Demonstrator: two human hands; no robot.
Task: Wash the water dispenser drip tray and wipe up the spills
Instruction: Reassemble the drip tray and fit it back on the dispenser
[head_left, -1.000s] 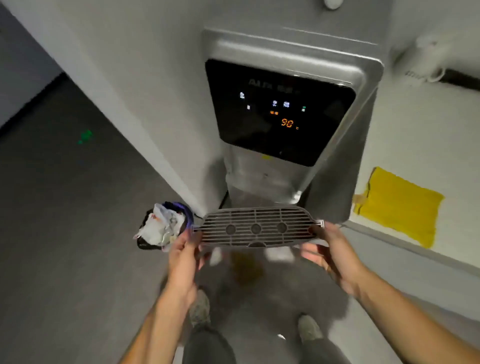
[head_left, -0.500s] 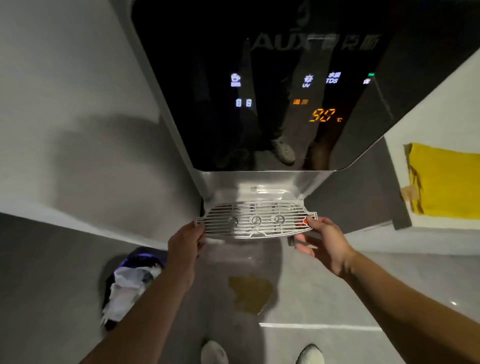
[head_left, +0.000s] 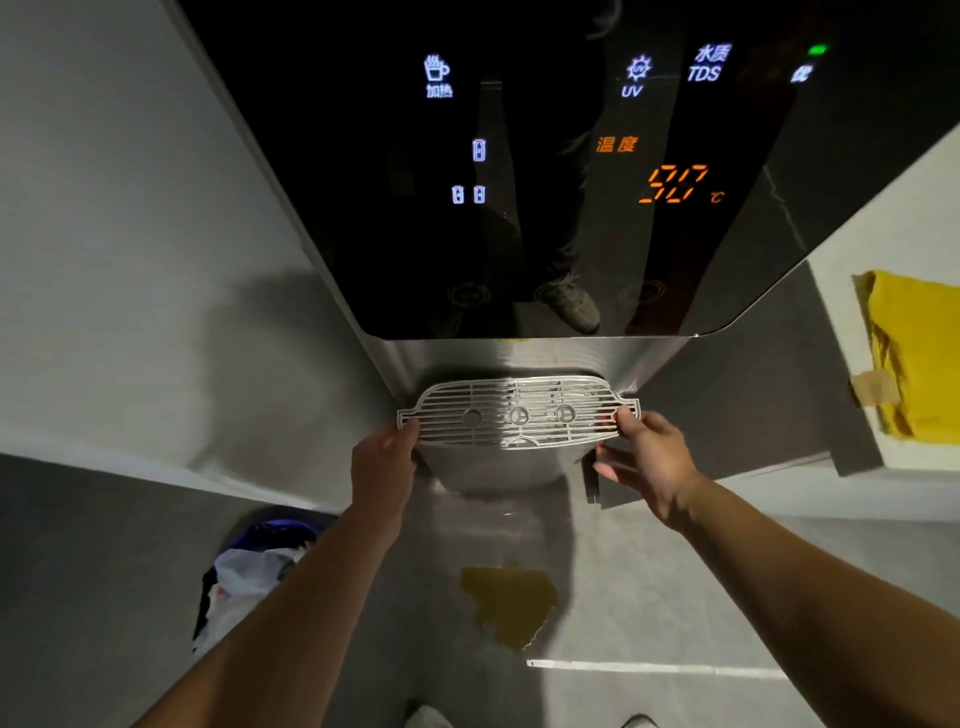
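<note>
Holding the slotted drip tray grille (head_left: 519, 413) level at the foot of the water dispenser (head_left: 571, 171), we are pinching its left end with our left hand (head_left: 383, 457) and its right end with our right hand (head_left: 644, 457). We are standing over a yellowish spill (head_left: 506, 605) on the grey floor (head_left: 675, 597), a lined waste bin (head_left: 249, 571) at near left, a yellow cloth (head_left: 914, 348) at far right.
</note>
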